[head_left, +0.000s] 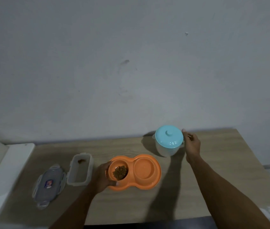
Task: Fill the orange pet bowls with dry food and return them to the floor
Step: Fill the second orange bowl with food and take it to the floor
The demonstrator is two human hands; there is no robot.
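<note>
An orange double pet bowl (pixel 157 175) lies on the wooden table (pixel 213 179). Its left cup holds a heap of brown dry food (pixel 120 173); its right cup looks empty. My left hand (pixel 102 177) grips the bowl's left end, thumb curled round the front rim. A white container with a light blue knobbed lid (pixel 169 138) stands behind the bowl to the right, lid on. My right hand (pixel 191 143) is at that container's right side, fingers near the lid's edge; whether they touch it I cannot tell.
A clear rectangular box (pixel 79 171) with a few crumbs of food stands open left of the bowl, and its clip lid (pixel 49 184) lies further left. A white ledge (pixel 7 166) borders the table's left end. The wall runs close behind.
</note>
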